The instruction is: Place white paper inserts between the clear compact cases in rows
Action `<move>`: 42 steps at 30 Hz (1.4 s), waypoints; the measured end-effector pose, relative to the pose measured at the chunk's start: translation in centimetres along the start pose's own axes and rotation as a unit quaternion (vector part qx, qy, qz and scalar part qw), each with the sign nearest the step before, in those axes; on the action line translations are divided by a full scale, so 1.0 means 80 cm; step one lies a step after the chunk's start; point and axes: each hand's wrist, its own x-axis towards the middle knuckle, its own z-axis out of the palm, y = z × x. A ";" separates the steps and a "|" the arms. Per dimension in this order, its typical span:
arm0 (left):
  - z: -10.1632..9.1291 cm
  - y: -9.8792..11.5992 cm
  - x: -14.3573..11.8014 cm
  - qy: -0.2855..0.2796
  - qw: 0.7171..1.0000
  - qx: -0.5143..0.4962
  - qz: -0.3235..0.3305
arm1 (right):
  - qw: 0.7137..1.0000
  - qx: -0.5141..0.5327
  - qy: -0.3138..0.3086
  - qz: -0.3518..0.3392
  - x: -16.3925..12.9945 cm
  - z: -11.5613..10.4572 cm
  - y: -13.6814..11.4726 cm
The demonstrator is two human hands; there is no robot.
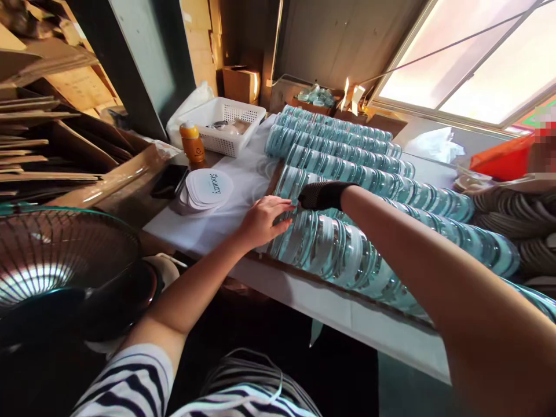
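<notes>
Long rows of round clear glass pieces [347, 246], standing on edge against each other, lie across the table. My left hand [264, 221] is bare and reaches the near left end of these rows. Its fingers are stretched forward with the thumb apart, and the fingertips are at the glass. A dark glove covers my right hand [324, 196], which rests over the glass just right of my left fingertips. The gloved fingers are curled downward and pressed together; whatever they hold is hidden. A pile of round white cards [208, 190] printed "beauty" lies left of my left hand.
Behind the cards stand an orange bottle [191, 142] and a white plastic basket [232, 147]. A fan [56, 260] is close on my left, beside cardboard sheets [47, 145]. Boxes stand at the back; a red container [501, 157] is at the right.
</notes>
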 end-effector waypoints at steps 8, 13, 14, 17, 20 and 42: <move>0.001 0.003 -0.003 0.001 1.000 0.022 -0.006 | 0.999 0.008 0.028 -0.018 0.002 -0.004 0.004; 0.002 0.003 -0.003 -0.004 1.000 0.025 -0.006 | 0.998 -0.032 0.052 0.015 -0.002 -0.009 -0.014; 0.001 0.003 -0.002 -0.005 1.000 0.026 -0.006 | 0.997 -0.040 0.062 0.020 -0.004 -0.007 -0.016; 0.001 0.003 0.000 -0.007 0.999 0.030 -0.009 | 0.996 -0.021 0.080 0.036 -0.014 -0.002 -0.016; 0.001 0.001 0.002 -0.008 1.000 0.027 -0.010 | 0.990 -0.011 0.125 0.072 -0.038 0.002 -0.020; 0.003 0.062 0.013 -0.088 0.981 0.152 0.080 | 0.957 0.038 0.174 0.229 -0.129 0.060 -0.015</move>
